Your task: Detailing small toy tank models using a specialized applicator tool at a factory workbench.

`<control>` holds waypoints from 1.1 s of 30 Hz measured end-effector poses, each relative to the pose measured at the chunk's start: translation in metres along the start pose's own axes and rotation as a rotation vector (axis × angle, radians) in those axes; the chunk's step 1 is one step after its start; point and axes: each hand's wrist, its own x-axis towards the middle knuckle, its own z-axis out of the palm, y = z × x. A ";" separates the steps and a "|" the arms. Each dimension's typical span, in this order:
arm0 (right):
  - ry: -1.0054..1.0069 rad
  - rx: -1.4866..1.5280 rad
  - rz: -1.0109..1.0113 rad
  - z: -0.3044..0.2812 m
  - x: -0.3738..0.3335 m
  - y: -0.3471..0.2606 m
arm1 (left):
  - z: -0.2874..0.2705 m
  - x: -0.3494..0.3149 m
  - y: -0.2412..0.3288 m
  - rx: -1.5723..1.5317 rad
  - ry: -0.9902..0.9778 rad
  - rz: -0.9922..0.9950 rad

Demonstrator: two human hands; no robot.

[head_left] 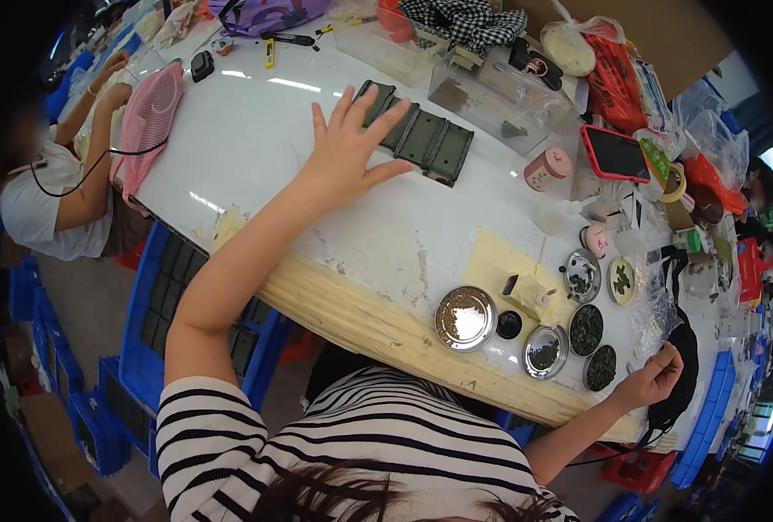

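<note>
My left hand (pixel 345 158) is open, its fingers spread over the left end of a dark green, ribbed, box-like panel (pixel 446 150). The fingers cover part of that panel, and whether they touch it I cannot tell. At the right, my right hand (pixel 652 380) is closed with its fingertips together, beside a black fabric bag (pixel 684 370). Anything inside those fingers is too small or hidden to name. Close to this hand stand a cup of dark green bits (pixel 600 368), a second such cup (pixel 586 330) and a metal dish (pixel 545 352) of green bits.
A round tin (pixel 465 318) of brown grains and a small black pot (pixel 509 324) sit near the front edge. Behind them are a pink canister (pixel 548 169), a red-cased phone (pixel 615 154) and a clear bin (pixel 500 100). Another person sits left, near a pink mesh bag (pixel 150 122).
</note>
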 end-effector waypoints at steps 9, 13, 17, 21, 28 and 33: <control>-0.018 0.039 0.037 -0.004 -0.003 0.005 | -0.118 -0.262 -0.109 0.348 0.749 -0.772; -0.063 0.048 -0.021 0.005 -0.005 -0.007 | -0.119 -0.411 -0.099 0.358 0.064 -1.071; -0.088 0.062 -0.093 0.006 -0.006 -0.005 | -0.124 -0.444 -0.056 0.101 -0.215 -1.142; -0.114 0.086 -0.139 0.004 -0.003 0.002 | -0.130 -0.447 -0.030 0.008 -0.400 -1.073; -0.103 0.106 -0.216 0.011 -0.009 -0.013 | -0.128 -0.444 -0.007 0.096 -0.426 -1.039; -0.102 0.093 -0.191 0.006 -0.007 -0.006 | -0.123 -0.447 -0.003 0.186 -0.426 -0.976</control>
